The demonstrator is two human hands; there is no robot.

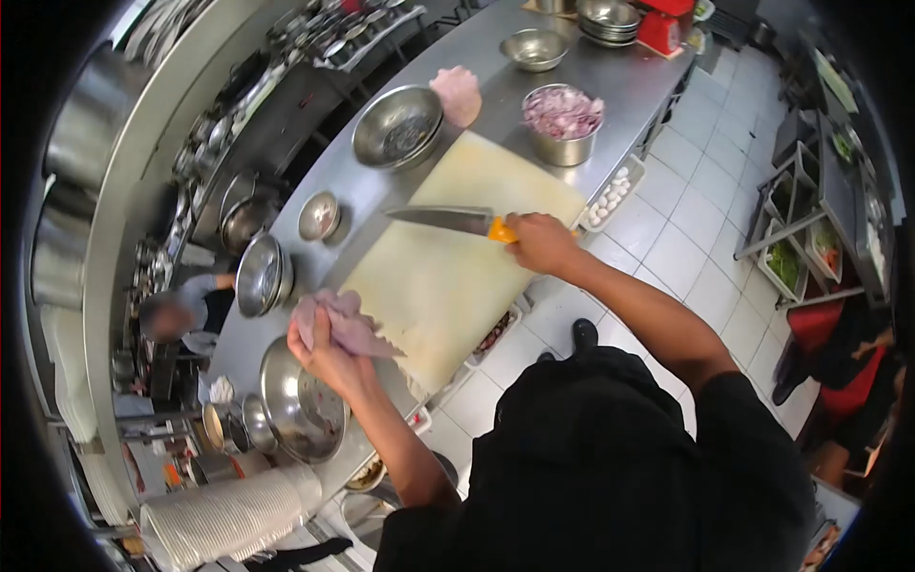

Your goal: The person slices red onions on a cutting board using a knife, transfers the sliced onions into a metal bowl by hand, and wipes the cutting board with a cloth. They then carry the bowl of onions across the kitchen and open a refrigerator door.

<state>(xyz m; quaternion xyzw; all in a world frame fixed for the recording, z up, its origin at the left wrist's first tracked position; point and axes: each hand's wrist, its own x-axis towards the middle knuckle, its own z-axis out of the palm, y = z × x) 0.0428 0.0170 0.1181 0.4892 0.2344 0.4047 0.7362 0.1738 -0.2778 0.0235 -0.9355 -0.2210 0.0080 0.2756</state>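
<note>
My right hand (543,244) grips a kitchen knife (443,219) by its yellow handle. The broad blade points left, over the pale cutting board (448,276). At the board's lower left edge, my left hand (329,353) is closed around a limp piece of raw pale-pink meat (343,324), whose ragged end hangs toward the board. Just below that hand sits a large steel bowl (286,381) with some wet residue inside. Another pale-pink piece of meat (457,95) lies beyond the board's far end, beside a big steel bowl (398,129).
A steel pot of chopped pinkish pieces (562,112) stands at the board's far right. A tray of white round items (610,195) sits by the table edge. Smaller bowls (319,215) line the left, near stacked containers (229,515). Other people (195,310) are at both sides.
</note>
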